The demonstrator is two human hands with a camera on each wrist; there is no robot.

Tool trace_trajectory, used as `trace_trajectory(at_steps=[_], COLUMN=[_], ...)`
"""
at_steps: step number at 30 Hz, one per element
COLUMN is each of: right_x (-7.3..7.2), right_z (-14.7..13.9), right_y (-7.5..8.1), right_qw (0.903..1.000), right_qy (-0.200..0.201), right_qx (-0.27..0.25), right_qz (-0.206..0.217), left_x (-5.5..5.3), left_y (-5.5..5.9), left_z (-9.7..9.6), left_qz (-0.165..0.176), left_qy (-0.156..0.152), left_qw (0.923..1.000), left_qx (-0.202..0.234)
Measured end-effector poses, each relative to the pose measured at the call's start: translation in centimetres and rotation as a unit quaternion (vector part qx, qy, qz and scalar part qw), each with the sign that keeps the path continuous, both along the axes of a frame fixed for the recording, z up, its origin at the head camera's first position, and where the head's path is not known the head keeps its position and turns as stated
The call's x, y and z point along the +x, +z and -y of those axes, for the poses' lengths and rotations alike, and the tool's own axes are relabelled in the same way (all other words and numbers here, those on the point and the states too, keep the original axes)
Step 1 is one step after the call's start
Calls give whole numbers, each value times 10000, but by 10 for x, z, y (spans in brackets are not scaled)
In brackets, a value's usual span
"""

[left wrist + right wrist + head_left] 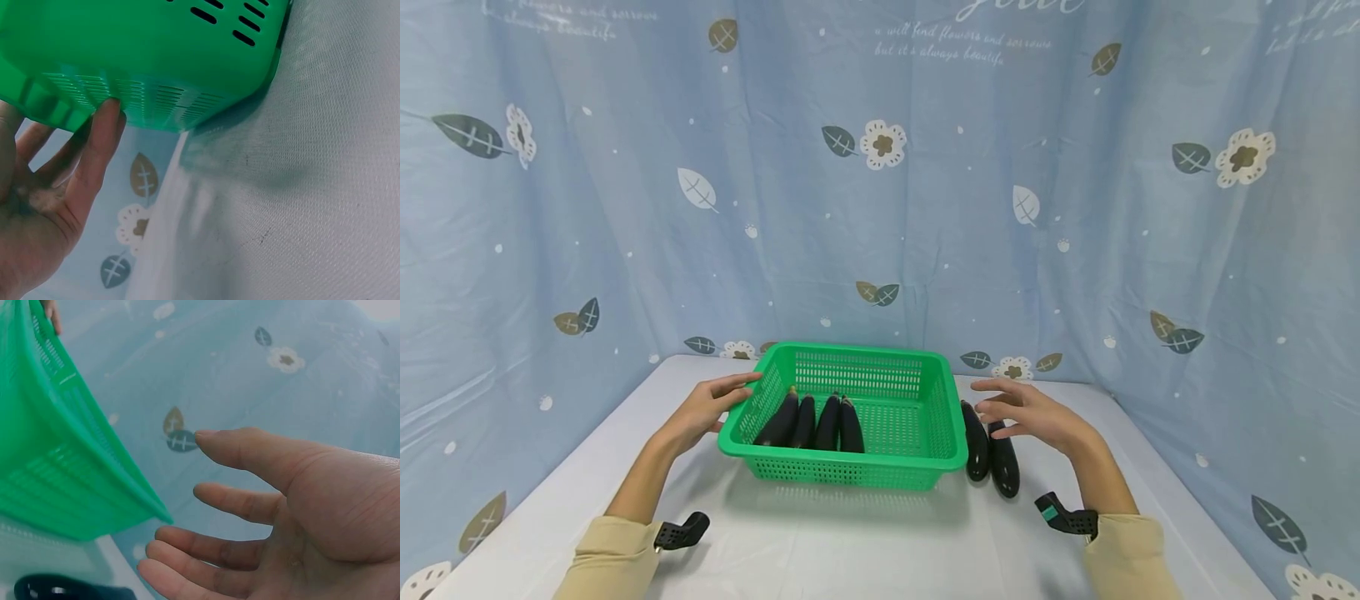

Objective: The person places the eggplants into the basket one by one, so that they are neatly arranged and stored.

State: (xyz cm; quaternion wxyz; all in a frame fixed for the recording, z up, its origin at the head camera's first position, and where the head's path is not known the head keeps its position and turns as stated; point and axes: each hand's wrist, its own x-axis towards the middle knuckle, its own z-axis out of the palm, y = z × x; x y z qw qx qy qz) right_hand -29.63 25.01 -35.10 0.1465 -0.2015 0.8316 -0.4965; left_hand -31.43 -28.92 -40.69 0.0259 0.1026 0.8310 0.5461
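Observation:
A green perforated plastic basket (pixel 887 473) stands on the white table, with several dark eggplants (pixel 828 423) lying side by side in its left half. My left hand (pixel 698 413) is at the basket's left side, fingers extended and touching the rim; the left wrist view shows fingertips (pixel 110 109) against the outer wall. To the right of the basket, two more eggplants (pixel 1004 465) lie on the table. Just above these hovers my right hand (pixel 1033 417), its fingers spread and relaxed, holding nothing. In the right wrist view the palm and separated fingers (pixel 237 503) are plain.
The white table (pixel 820 550) runs back to a blue printed curtain (pixel 940 217) that surrounds it on the far side and both flanks. A black wrist camera (pixel 682 531) is strapped to the left forearm, another device (pixel 1066 514) to the right.

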Motion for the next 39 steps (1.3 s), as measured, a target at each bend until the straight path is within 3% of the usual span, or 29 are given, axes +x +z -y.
trace_trajectory(at_steps=[8, 31, 39], right_x=[-2, -11, -13], right_z=[-16, -32, -33], right_y=[-15, -32, -38], right_qw=[9999, 9934, 9926], right_qy=[-90, -963, -924], right_qx=[-25, 606, 776], right_qz=[80, 125, 140], left_x=[-1, -1, -1], left_y=[-1, 0, 1], left_z=[0, -1, 0], left_qz=[12, 79, 39], left_qy=[-16, -9, -37], left_qw=[10000, 10000, 10000], left_qx=[60, -29, -43])
